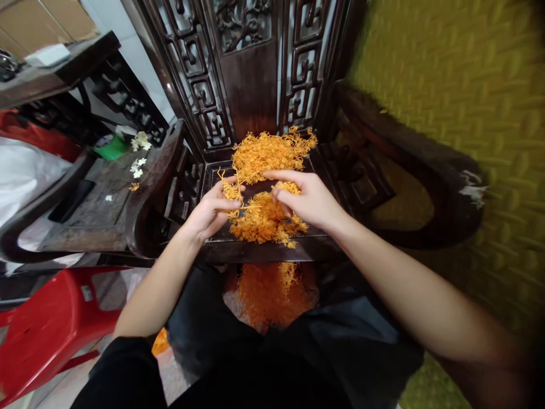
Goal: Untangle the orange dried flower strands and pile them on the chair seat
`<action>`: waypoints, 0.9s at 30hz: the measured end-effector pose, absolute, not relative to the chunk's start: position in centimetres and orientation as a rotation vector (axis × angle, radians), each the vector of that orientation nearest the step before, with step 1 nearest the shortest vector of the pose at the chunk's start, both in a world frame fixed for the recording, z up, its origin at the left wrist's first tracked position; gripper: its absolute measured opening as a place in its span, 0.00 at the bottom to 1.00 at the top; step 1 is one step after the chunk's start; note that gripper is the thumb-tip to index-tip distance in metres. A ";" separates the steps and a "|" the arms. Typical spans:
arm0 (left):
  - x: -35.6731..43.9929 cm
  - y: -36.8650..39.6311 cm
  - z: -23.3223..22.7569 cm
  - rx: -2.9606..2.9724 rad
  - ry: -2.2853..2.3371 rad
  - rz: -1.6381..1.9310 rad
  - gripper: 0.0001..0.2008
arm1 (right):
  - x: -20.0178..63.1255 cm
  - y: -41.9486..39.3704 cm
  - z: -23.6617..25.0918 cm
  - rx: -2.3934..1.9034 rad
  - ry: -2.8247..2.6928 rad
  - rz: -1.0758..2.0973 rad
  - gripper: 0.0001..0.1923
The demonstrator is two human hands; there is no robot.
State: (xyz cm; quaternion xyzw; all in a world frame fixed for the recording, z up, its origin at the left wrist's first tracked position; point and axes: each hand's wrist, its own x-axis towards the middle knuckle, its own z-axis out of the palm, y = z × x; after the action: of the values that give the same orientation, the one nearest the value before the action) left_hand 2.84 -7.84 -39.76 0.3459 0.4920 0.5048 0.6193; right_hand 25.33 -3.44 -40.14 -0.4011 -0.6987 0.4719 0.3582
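Dark wooden chair seat (213, 175) in front of the seated person carries two heaps of orange, frilly, branching pieces. Rear heap (272, 152): along the seat's back edge, at the foot of the carved backrest (251, 85). Front heap (266, 224): toward the seat's front edge, roughly midway between the side edges, a few sprigs reaching that edge.

Left hand (208, 209): near the seat's left edge, thumb and fingers pinching an orange sprig (231, 190); thin stems stick out past the fingertips. The sprig is just left of the front heap.

Right hand (310, 199): over the right part of the front heap, forefinger extended toward the space between the heaps, thumb bent below it. Orange bits show between thumb and forefinger; from where I stand I cannot tell whether they are gripped or lie beneath.

Below the seat's front edge, between the person's knees: a further orange mass (272, 292), reddish in the shade.

To the left, a second wooden seat (100, 218): green roll (111, 146) by its back edge, white flower-like pieces (138, 165) toward its right side, dark flat object (71, 200) at left. Red plastic chair (46, 332) stands nearer the person.
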 end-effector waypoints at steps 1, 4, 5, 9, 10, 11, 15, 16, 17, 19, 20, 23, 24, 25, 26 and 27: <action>3.0 -7.8 -39.7 0.807 1.113 1.170 0.31 | 25.1 -3.6 -40.1 -1.008 -1.849 1.191 0.16; 3.5 -7.7 -40.3 0.931 1.174 1.207 0.28 | 24.4 -3.9 -40.3 -0.928 -1.913 1.130 0.13; 3.7 -7.7 -40.6 1.014 1.229 1.209 0.27 | 24.1 -4.1 -40.4 -0.917 -1.909 1.121 0.14; 4.6 -8.0 -41.4 1.492 1.413 1.130 0.23 | 22.8 -4.5 -41.2 -0.909 -1.896 1.034 0.17; 4.7 -8.2 -41.4 1.594 1.446 1.101 0.22 | 22.6 -4.6 -41.3 -0.903 -1.908 0.998 0.14; 4.7 -8.2 -41.4 1.669 1.481 1.076 0.20 | 22.6 -4.6 -41.3 -0.907 -1.912 0.958 0.12; 4.0 -7.8 -41.3 1.802 1.637 1.100 0.13 | 23.3 -3.9 -41.2 -1.086 -1.806 0.765 0.10; 3.7 -7.5 -41.3 1.820 1.661 1.124 0.13 | 23.6 -3.7 -41.2 -1.121 -1.787 0.712 0.09; 3.5 -7.1 -41.4 1.839 1.678 1.143 0.13 | 23.8 -3.5 -41.3 -1.133 -1.788 0.658 0.09; 3.3 -6.5 -41.5 1.889 1.710 1.149 0.13 | 23.9 -3.1 -41.5 -1.098 -1.843 0.546 0.08; 3.2 -6.2 -41.5 1.921 1.730 1.138 0.13 | 23.9 -3.0 -41.7 -1.075 -1.880 0.490 0.09; 2.5 -5.7 -41.2 2.015 1.804 1.082 0.14 | 24.2 -2.2 -41.9 -1.062 -2.008 0.342 0.11; 1.9 -5.6 -41.0 2.026 1.849 1.089 0.14 | 24.5 -1.7 -41.9 -1.098 -2.021 0.290 0.12; 1.1 -5.6 -40.7 2.017 1.906 1.123 0.14 | 25.1 -1.2 -41.9 -1.156 -2.004 0.240 0.12; 0.0 -5.5 -40.4 1.985 1.965 1.178 0.13 | 25.7 -0.7 -41.9 -1.227 -1.959 0.195 0.12; -1.1 -5.5 -40.1 1.926 2.009 1.251 0.11 | 26.5 -0.1 -41.9 -1.307 -1.891 0.169 0.11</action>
State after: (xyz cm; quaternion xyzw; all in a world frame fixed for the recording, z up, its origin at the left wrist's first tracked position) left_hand -1.08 -5.49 -40.08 0.6307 0.6577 0.4095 0.0453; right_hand 26.46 -0.09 -41.88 -0.5181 -0.7496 0.0668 0.4064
